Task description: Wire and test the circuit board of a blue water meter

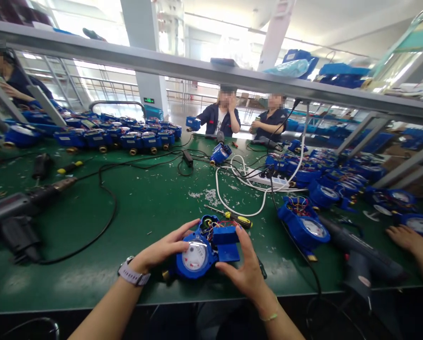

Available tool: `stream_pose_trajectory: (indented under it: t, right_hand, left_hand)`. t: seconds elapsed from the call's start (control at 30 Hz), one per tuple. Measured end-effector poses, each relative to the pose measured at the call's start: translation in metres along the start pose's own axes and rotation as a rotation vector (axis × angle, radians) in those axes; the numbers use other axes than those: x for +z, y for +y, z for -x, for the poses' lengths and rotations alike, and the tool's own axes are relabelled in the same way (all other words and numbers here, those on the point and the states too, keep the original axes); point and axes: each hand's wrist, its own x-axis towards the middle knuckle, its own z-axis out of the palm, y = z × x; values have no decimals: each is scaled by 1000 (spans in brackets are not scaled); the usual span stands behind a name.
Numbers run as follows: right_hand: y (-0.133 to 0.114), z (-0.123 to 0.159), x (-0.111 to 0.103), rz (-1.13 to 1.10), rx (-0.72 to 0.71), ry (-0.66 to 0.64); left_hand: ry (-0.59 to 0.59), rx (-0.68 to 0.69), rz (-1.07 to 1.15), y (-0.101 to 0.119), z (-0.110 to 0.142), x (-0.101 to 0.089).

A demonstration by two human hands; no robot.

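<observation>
Left hand (164, 248) has its fingers stretched forward, thumb kinda laid alongside. Right hand (249, 271) is curved, thumb and forefinger spread in a wide C. Both forearms (107, 307) are bare, angling inward from below.

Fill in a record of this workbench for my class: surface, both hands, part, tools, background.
Surface: green bench
Left hand: touching the blue meter beside its dial
Right hand: finger and thumb spread about the blue flap
Part: wires exposed
Tools: yellow-and-black screwdriver behind the meter; gun-shaped tool at left
Background: white power strip, clustered meters
</observation>
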Motion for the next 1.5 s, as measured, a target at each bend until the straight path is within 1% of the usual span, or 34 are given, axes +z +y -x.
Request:
stream_pose_trajectory:
  t: [0.07,0.13,0.3,0.37,0.43,0.5,0.6,0.7,0.77,0.8,0.83,0.9,0.97,1.03,1.07,1.13,1.2,1.23,1.27,1.33,1.43,1.5]
  right_hand:
    - [0,6,-5,-58,67,8]
    - [0,11,-11,-188,190,38]
    - [-3,16,-26,-681,599,108]
    - [-5,16,-30,-868,770,135]
    - [-7,16,-32,-1023,894,157]
    - [-10,16,-34,-1145,971,171]
    - [-13,16,-36,-1270,1055,200]
    - [-15,15,-38,-1368,1102,211]
    - [-15,16,-39,-1412,1070,184]
    - [-15,16,-40,-1411,1023,164]
    - [-16,17,-40,-1388,953,148]
    - [-19,21,-39,-1269,782,119]
    - [-22,29,-35,-1064,630,94]
    - [-25,41,-28,-781,493,81]
    - [-26,46,-24,-626,407,79]
    - [-26,54,-15,-356,190,90]
    - [-25,57,-9,-203,-13,100]
    - [-25,56,-7,-164,-83,103]
    - [-25,55,-5,-139,-129,104]
    - [-26,54,-1,-108,-168,88]
    - [-29,55,3,-76,-193,30]
    - [-33,57,7,-56,-213,-19]
  left_hand:
    - [19,-11,-90,1,4,7]
    - [42,-17,-193,1,5,14]
    - [40,26,-486,3,6,32]
    - [82,38,-620,3,8,39]
    - [161,54,-739,1,11,45]
    - [239,90,-842,-3,14,51]
    - [342,170,-990,-12,20,60]
    - [419,230,-1162,-23,26,66]
    - [438,246,-1238,-27,28,68]
    - [435,251,-1253,-27,28,68]
    - [425,255,-1255,-27,28,68]
    - [389,267,-1250,-24,25,66]
    - [349,286,-1253,-21,21,60]
    - [323,301,-1266,-16,17,52]
    - [313,309,-1274,-14,14,48]
    - [303,328,-1289,-9,9,38]
    - [295,353,-1303,-4,5,29]
    - [295,364,-1309,-1,3,25]
    - [303,371,-1315,1,2,21]
    - [341,385,-1316,3,0,16]
    - [452,419,-1308,-1,0,13]
    - [546,469,-1321,-7,1,16]
